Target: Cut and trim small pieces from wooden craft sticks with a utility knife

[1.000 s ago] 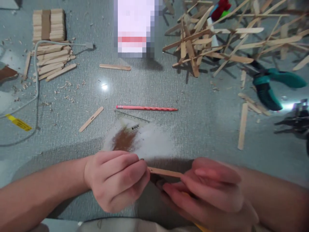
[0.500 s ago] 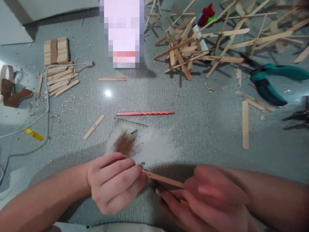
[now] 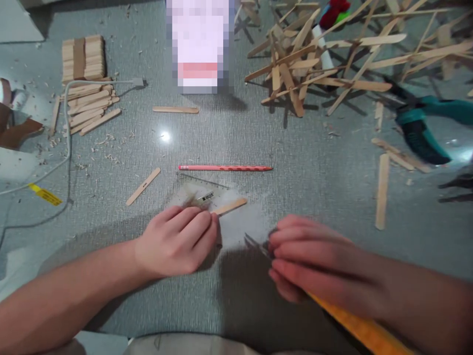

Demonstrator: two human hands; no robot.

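My left hand [image 3: 177, 241] is closed on one end of a wooden craft stick [image 3: 232, 206], which points up to the right over the white powdery patch. Beneath it and the hand lies a clear ruler [image 3: 207, 197], partly covered. My right hand [image 3: 314, 261] grips a tool with a long orange-and-black handle [image 3: 351, 320]. Its dark, thin metal tip [image 3: 256, 244] points at the stick and stays apart from it; blur hides its exact kind. A pink pencil [image 3: 225, 168] lies just beyond the ruler, and a slotted craft stick [image 3: 143, 186] rests to the left.
Bundled craft sticks [image 3: 83, 58] and loose ones [image 3: 92, 108] lie at left beside a grey cable [image 3: 69, 148]. A tangled stick structure [image 3: 291, 74] fills the back right, near teal-handled pliers [image 3: 419, 133]. A blurred-out pale object [image 3: 199, 44] stands at the back.
My left hand has turned the craft stick and brought it up over the ruler. The right hand has come off the stick and rotated, bringing its tool's tip into view.
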